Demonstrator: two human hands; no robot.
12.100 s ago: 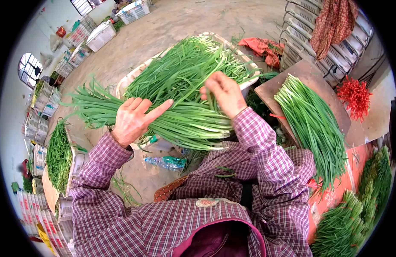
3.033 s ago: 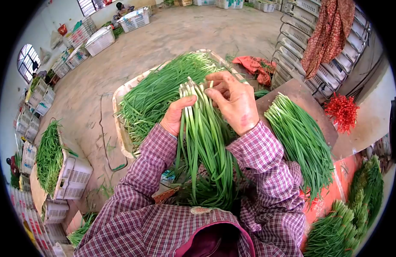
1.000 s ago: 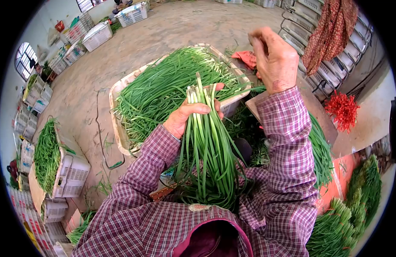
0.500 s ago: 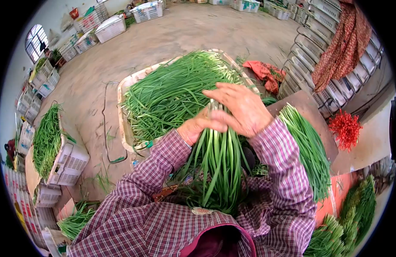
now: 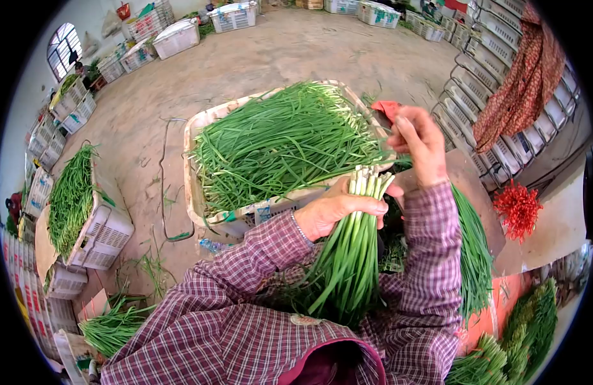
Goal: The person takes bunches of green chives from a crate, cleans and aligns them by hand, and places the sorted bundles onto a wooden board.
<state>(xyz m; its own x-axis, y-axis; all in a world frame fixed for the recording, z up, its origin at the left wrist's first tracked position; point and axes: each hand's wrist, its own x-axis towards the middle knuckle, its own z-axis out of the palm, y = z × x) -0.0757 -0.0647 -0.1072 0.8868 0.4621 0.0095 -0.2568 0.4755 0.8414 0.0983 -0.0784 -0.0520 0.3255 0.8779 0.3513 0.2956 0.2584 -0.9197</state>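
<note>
My left hand [image 5: 332,212] is wrapped round a bunch of garlic chives [image 5: 354,250], thumb across the front. Their pale cut ends point up and the green leaves hang down towards my lap. To the right and a little higher, my right hand [image 5: 421,144] is apart from the bunch, its fingers curled in. Whatever may be between those fingertips is too small and blurred to make out. In front of me stands a pale plastic crate [image 5: 192,173] heaped with loose garlic chives [image 5: 277,147]. Another bunch of chives [image 5: 473,256] lies on the right, partly behind my right sleeve.
A bundle of red ties [image 5: 518,210] lies on a board at the right. Stacked white crates [image 5: 470,96] rise behind it, draped with a reddish cloth [image 5: 521,83]. A filled crate [image 5: 104,231] stands at left, and a bent metal rod [image 5: 163,173] lies on the floor.
My right hand has left the top of the bunch and moved right, its fingers curling. My left hand has shifted right and down with the bunch, whose pale ends now show.
</note>
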